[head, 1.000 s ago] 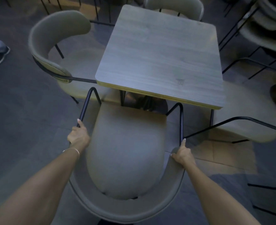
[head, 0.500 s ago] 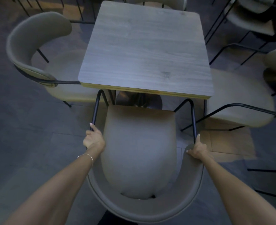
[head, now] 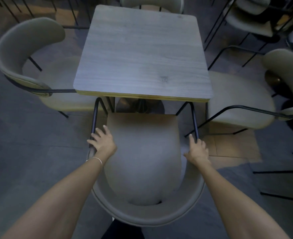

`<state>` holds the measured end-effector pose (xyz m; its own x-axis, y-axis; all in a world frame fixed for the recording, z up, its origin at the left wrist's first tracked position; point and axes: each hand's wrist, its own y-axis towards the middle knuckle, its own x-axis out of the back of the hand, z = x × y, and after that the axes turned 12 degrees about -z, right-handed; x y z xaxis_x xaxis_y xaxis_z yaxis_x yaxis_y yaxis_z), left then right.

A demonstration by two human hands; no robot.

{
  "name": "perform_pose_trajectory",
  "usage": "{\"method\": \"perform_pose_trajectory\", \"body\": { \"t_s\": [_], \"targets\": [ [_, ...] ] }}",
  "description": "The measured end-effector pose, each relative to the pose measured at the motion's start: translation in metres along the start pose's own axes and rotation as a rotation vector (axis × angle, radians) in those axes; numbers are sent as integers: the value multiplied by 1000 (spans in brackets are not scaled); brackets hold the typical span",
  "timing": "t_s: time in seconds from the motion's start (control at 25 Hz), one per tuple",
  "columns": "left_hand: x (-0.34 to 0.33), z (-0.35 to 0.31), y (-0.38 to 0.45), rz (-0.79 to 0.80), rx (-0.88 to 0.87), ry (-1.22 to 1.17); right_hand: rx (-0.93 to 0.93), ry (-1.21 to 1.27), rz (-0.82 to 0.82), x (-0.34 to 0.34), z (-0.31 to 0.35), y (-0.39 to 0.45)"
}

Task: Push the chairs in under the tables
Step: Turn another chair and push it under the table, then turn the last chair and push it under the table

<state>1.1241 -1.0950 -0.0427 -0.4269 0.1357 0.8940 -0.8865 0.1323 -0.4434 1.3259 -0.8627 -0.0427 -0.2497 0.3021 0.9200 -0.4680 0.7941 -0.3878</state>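
A beige padded chair (head: 143, 152) with thin black metal armrests stands right in front of me, its front edge just short of the near edge of the square grey wooden table (head: 142, 54). My left hand (head: 103, 140) rests on the left armrest with its fingers spread and loosening. My right hand (head: 197, 147) lies on the right armrest, fingers loosely curled along the bar. The tips of both armrests reach under the tabletop.
A matching chair (head: 30, 54) stands at the table's left side, another chair (head: 237, 100) at its right, and a third chair's back (head: 152, 2) shows beyond the far edge. More chairs and black legs crowd the top right. Dark floor lies to my left.
The chair has slid forward toward the table, its armrest tips now under the tabletop. My left hand's fingers have opened out from a closed grip on the bar.
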Motion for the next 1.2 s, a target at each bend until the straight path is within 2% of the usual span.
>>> {"method": "perform_pose_trajectory", "body": {
  "t_s": [0.12, 0.24, 0.36, 0.48, 0.64, 0.8, 1.0, 1.12, 1.2],
  "targets": [
    [32, -57, -32, -54, -312, -161, 131, 49, -61, 24, 13, -19],
    [66, -120, -61, -143, -497, -276, 184, 102, -161, 58, 4, -21],
    [88, -195, -93, -174, -624, -294, 145, 129, -298, 105, -63, -2],
    [95, -289, -129, -191, -696, -296, 56, 97, -386, 148, -168, 34],
    [82, -415, -181, -188, -704, -344, 40, 30, -404, 180, -296, 80],
    [67, -532, -239, -150, -727, -353, 67, 28, -326, 194, -395, 124],
    [56, -641, -251, -137, -699, -367, 133, 8, -298, 210, -456, 202],
    [38, -706, -243, -157, -627, -422, 235, -54, -287, 213, -479, 268],
    [24, -747, -234, -117, -566, -452, 317, -128, -235, 215, -490, 307]
  ]
}}
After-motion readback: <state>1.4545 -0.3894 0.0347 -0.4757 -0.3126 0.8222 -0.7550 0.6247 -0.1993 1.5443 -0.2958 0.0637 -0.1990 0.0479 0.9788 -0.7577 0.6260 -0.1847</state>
